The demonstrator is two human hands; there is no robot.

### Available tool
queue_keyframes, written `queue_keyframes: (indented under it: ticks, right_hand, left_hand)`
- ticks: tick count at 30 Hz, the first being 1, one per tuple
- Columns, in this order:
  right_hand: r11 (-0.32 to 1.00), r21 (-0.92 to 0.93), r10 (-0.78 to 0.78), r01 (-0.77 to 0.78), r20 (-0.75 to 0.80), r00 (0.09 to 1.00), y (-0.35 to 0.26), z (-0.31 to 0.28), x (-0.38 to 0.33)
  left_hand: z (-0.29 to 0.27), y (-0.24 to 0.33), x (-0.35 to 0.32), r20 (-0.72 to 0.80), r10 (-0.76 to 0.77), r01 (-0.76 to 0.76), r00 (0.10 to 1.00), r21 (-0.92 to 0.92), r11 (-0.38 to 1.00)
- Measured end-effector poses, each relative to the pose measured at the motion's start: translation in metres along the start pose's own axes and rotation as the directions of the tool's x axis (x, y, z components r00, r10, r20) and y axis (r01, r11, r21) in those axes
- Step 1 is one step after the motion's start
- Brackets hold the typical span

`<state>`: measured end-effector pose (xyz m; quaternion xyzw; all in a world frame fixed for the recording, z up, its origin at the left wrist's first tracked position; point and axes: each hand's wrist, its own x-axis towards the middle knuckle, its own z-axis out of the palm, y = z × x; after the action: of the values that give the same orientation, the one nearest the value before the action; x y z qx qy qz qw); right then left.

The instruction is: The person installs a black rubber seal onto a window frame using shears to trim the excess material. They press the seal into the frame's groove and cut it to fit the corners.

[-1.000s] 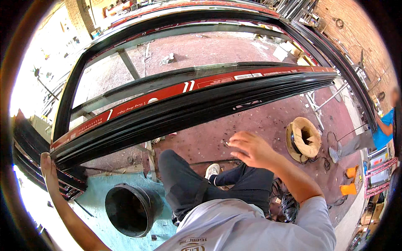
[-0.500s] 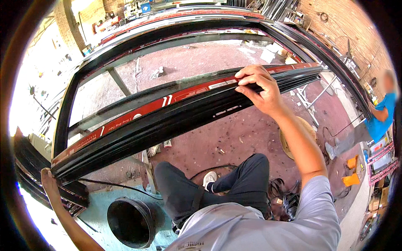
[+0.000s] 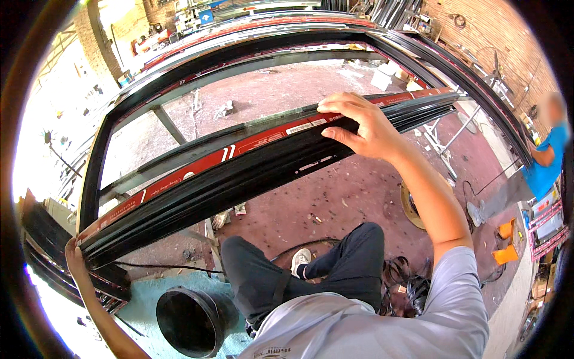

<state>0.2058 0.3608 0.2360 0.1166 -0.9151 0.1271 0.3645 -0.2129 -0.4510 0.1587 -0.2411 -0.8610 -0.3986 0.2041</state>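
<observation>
A long black metal profile (image 3: 221, 194) with a red printed film strip (image 3: 200, 164) along its top lies slanting across a large black frame (image 3: 89, 173). At the profile's left end, my left hand (image 3: 74, 257) grips the corner, its fingers partly hidden. My right hand (image 3: 365, 128) straddles the profile's upper edge right of the middle, thumb on the near side and fingers bent over the red film. An elongated slot (image 3: 315, 164) shows in the profile's near face, left of and below that hand.
A black bucket (image 3: 188, 323) stands by my legs, near a tangle of black strips (image 3: 412, 284). Curved black profiles (image 3: 51, 245) lie at the left. Another person (image 3: 547, 152) in blue stands at the far right, by orange pieces (image 3: 506, 242). A cable (image 3: 173, 265) runs below the profile.
My right hand and the profile's printed film and slot have shifted a little left and toward me. My left hand stays at the left end.
</observation>
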Motion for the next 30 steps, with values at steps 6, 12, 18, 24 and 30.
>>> queue_keyframes:
  ticks: [6, 12, 18, 24, 30]
  right_hand:
    - [0.985, -0.17, 0.017, 0.011, 0.161, 0.987, 0.007, -0.002, -0.006]
    - [0.978, -0.208, 0.035, 0.002, 0.173, 0.984, 0.003, 0.005, -0.003]
    - [0.98, -0.197, 0.063, -0.03, 0.164, 0.984, 0.004, 0.006, -0.006]
    - [0.967, -0.248, -0.03, 0.058, 0.118, 0.993, 0.016, 0.005, -0.013]
    - [0.955, -0.289, 0.101, -0.059, 0.131, 0.986, 0.045, -0.029, -0.02]
  left_hand:
    - [0.068, 0.085, -0.016, -0.239, 0.11, -0.071, 0.965, 0.168, 0.983]
    - [0.106, 0.196, -0.026, -0.275, 0.498, -0.254, 0.823, 0.606, 0.754]
    - [0.189, 0.317, -0.026, 0.122, 0.61, -0.594, 0.783, 0.438, 0.675]
    - [0.266, 0.429, -0.041, 0.218, 0.552, -0.593, 0.805, 0.305, 0.745]
    - [0.279, 0.412, -0.029, 0.167, 0.571, -0.589, 0.804, 0.359, 0.724]
